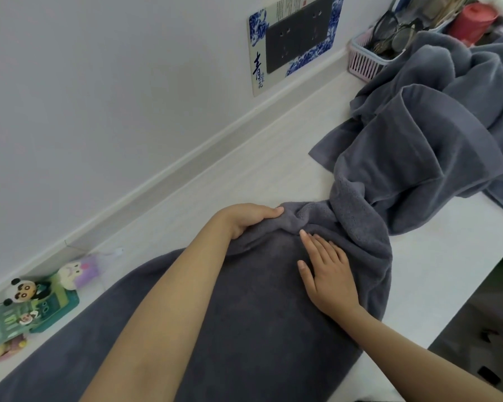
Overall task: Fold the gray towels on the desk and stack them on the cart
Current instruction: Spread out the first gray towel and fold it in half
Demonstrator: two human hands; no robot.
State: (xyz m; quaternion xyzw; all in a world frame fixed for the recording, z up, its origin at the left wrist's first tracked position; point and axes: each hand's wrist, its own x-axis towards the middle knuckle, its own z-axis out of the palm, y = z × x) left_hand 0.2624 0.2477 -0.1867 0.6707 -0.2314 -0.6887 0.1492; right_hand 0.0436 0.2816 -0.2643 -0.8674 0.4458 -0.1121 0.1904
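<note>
left hand (246,220) gripping bunched edge of dark gray terry towel (259,314), right hand (328,274) flat on it, fingers straight, white desk (436,256)

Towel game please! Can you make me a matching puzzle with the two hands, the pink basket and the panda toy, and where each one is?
Things:
1. left hand
2. right hand
3. pink basket
4. panda toy

Places or states:
A. far end of the desk, beside the towel pile
B. lying flat on the spread gray towel
C. against the wall, at the near left
D. gripping a bunched fold of the towel

Pairs: 1-D, 2-B, 3-A, 4-C
</note>
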